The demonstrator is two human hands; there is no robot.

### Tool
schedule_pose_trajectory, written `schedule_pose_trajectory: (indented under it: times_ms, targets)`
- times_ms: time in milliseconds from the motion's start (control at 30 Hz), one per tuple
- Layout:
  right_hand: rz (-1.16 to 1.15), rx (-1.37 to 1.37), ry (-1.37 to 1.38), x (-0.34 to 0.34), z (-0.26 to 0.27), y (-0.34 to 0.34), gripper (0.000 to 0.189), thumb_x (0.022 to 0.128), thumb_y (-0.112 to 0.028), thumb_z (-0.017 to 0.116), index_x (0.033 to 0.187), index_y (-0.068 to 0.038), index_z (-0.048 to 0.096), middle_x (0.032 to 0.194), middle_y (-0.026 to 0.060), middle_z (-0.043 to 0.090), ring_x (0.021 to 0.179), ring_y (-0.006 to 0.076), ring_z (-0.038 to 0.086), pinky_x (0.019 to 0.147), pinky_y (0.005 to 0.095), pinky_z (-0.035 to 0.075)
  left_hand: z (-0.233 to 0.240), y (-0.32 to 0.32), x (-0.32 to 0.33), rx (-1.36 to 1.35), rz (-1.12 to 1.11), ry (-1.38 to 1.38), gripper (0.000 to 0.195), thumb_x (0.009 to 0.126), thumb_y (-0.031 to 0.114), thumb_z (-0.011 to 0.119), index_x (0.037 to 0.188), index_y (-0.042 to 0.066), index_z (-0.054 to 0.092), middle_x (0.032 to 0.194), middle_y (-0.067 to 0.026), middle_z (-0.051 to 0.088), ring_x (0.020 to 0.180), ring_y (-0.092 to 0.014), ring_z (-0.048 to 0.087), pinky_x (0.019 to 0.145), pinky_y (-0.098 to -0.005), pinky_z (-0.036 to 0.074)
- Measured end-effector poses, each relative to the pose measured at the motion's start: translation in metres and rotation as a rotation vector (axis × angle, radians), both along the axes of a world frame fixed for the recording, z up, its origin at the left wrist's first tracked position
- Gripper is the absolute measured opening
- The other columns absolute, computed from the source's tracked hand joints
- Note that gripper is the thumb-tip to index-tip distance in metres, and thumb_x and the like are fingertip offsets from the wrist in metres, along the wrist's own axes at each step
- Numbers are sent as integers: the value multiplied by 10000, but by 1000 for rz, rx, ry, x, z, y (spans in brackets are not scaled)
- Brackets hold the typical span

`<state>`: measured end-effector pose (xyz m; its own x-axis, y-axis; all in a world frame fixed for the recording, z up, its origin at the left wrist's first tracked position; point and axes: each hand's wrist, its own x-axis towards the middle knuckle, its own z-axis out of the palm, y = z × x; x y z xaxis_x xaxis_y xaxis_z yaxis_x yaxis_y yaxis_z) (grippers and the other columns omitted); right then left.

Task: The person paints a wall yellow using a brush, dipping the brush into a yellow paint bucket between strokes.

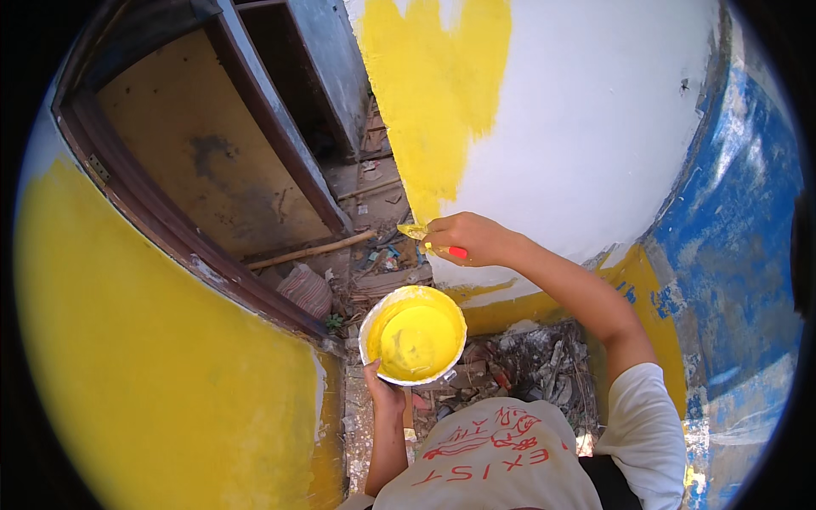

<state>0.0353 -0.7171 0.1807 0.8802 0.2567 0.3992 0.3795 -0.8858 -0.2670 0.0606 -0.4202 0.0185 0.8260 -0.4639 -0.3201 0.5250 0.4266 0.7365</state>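
Note:
My right hand [468,239] grips a paintbrush with a red handle end [458,252]. Its bristles [412,231], coated in yellow paint, point left beside the edge of a white wall [567,140]. A band of yellow paint [440,83] runs down that wall's left side, with uneven streaks at its border. Below, my left hand [385,386] supports a round white bucket [365,331] by its lower left rim, the thumb over the edge. Yellow paint [417,341] lies inside the bucket and smears its inner wall.
At left stands a yellow-painted wall [159,357] beside a brown wooden door frame [191,255]. Rubble [535,363] covers the ground below the white wall. A wooden pole [312,250] and a striped sack [306,290] lie near the doorway. To the right is a worn blue wall [733,255].

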Motion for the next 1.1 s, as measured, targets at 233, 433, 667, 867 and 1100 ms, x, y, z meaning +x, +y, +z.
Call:
schedule_pose_trajectory:
  times_ms: [233,433,667,867,1100]
  targets:
    - [-150,-220,36,-3,-14,-9,272,726,-12,605,991,-64,641,886,110,609,817,310,623,691,416,503,9,-5,-5,13,1,38,555,843,347,418,1303,38,449,1288,-109,532,1191,-246,502,1002,-393,370]
    - [-84,-110,-75,-8,8,-1,248,757,-36,606,1001,-73,639,906,108,605,814,305,620,676,399,507,5,-6,-4,-5,-17,57,592,833,332,443,1337,25,408,1323,-136,499,1219,-288,479,1018,-419,361]
    - [-115,-297,19,-11,-24,-23,267,755,-26,599,1009,-101,633,931,104,605,810,280,629,674,394,510,0,-13,0,-51,-24,29,595,827,327,445,1343,32,403,1331,-131,490,1230,-289,470,1022,-430,362]
    - [-149,-234,-481,-23,28,-24,316,744,-94,659,1054,-138,615,978,95,590,794,257,619,619,349,519,0,-15,0,-35,-13,48,585,825,333,438,1326,34,418,1319,-122,503,1220,-279,479,1019,-421,365]
    - [-1,409,41,-32,-26,-1,197,770,-58,643,966,-50,656,896,132,660,780,294,645,683,348,520,-22,-18,4,39,16,54,572,825,359,439,1313,62,440,1297,-103,519,1206,-254,488,999,-416,369]
